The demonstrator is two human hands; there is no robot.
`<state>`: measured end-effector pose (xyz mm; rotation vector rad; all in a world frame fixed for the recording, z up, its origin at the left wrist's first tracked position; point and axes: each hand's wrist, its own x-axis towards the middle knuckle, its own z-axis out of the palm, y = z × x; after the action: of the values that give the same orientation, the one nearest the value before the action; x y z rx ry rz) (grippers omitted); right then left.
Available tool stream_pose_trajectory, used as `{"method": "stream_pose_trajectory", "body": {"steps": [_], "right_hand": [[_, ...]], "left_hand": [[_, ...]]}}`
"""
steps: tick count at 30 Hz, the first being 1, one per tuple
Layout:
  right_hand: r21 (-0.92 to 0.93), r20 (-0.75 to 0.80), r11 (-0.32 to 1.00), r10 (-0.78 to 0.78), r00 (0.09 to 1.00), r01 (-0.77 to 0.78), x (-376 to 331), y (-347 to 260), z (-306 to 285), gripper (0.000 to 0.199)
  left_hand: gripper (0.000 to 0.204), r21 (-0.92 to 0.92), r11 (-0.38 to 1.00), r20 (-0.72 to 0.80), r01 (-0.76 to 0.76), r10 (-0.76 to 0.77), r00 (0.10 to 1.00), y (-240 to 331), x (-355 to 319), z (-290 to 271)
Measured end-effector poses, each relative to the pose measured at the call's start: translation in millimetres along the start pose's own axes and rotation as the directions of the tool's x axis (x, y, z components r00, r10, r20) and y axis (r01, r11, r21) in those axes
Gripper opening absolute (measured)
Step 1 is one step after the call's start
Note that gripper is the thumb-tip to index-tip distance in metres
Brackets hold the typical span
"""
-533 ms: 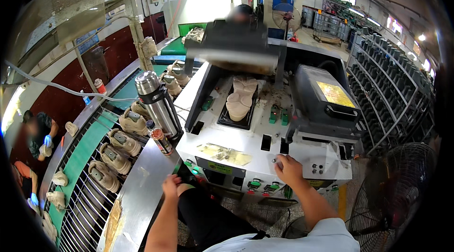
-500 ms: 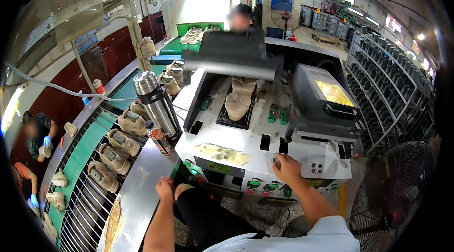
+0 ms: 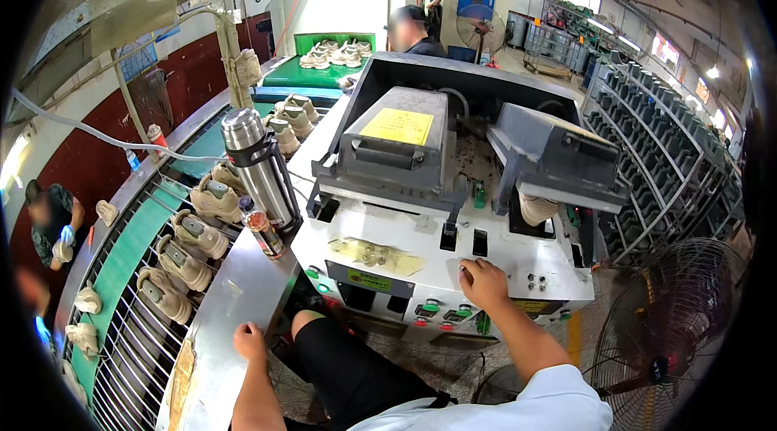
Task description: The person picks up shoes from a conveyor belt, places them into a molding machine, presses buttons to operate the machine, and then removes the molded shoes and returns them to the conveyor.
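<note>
My right hand rests on the white control panel of a shoe press machine, fingertips by two dark slots above a row of green buttons. It holds nothing. My left hand lies with curled fingers on the steel table, holding nothing. The left grey press lid, with a yellow label, is down. The right grey lid hangs tilted over a beige shoe.
A steel thermos and a small bottle stand on the table by the machine. Beige shoes ride a green wire conveyor on the left. A floor fan stands right. A person works behind the machine, others far left.
The left lid, raised before over a shoe, is now down. The right lid, shut before, is now tilted up. My left hand slid slightly left along the table.
</note>
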<state>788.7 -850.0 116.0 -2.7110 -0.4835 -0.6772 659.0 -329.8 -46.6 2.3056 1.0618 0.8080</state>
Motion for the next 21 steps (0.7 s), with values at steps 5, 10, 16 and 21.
{"method": "stream_pose_trajectory", "body": {"steps": [5,10,16,21], "right_hand": [[0.110,-0.083,0.994,0.031,0.996,-0.022,-1.5,2.9,1.3,0.012],[0.068,-0.384,0.982,0.190,0.904,-0.178,9.6,53.7,-18.5,0.009],[-0.217,-0.455,0.818,0.399,0.796,-0.533,112.9,141.7,-56.6,0.072],[-0.350,0.165,0.488,0.872,0.460,-0.799,172.4,137.3,-78.1,0.104]], "left_hand": [[0.026,-0.005,1.000,-0.036,-0.007,0.007,0.999,-5.1,0.3,-2.1],[0.025,-0.056,0.998,-0.020,-0.014,0.013,1.000,-18.9,0.8,-3.5],[0.025,-0.032,0.999,-0.004,0.015,-0.015,1.000,-19.5,-1.4,0.9],[0.025,-0.053,0.999,-0.052,0.012,-0.014,0.999,-29.5,-1.0,-1.5]]}}
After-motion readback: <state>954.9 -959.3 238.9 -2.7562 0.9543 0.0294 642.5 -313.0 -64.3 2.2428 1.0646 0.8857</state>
